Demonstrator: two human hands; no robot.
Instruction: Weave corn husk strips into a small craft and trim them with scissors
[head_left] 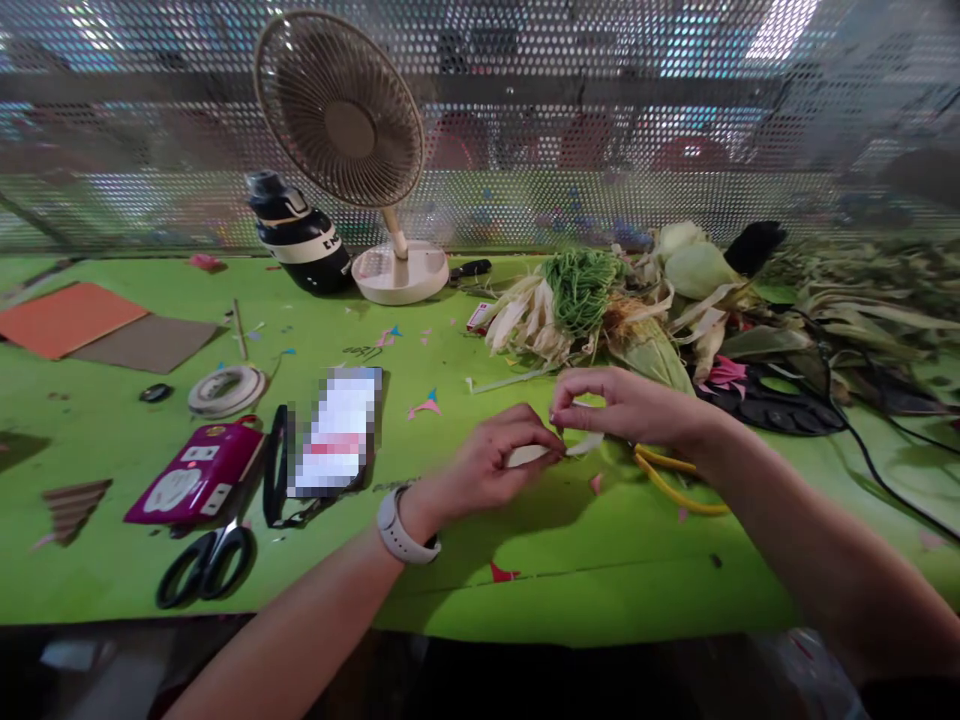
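Note:
In the head view, my left hand [517, 455] is closed, its thumb and fingers pinching a pale strip [527, 456] that looks like corn husk. The strip's other end [585, 445] sticks out to the right, under my right hand [619, 405]. Thumb and forefinger of that hand are pinched together, touching my left fingertips; what lies between them is too small to make out. Just behind the hands is a heap of dried corn husks [525, 318] with a bundle of thin green strands [581, 290] on it. Yellow-handled scissors [675, 490] lie partly hidden beneath my right forearm.
Left of my hands lie a phone [337, 430], a purple packet [191, 475], black-handled scissors [206, 565] and a tape roll [226, 390]. A fan [401, 275] and a black bottle [304, 240] stand at the back. A black cable [870, 455] runs along the right.

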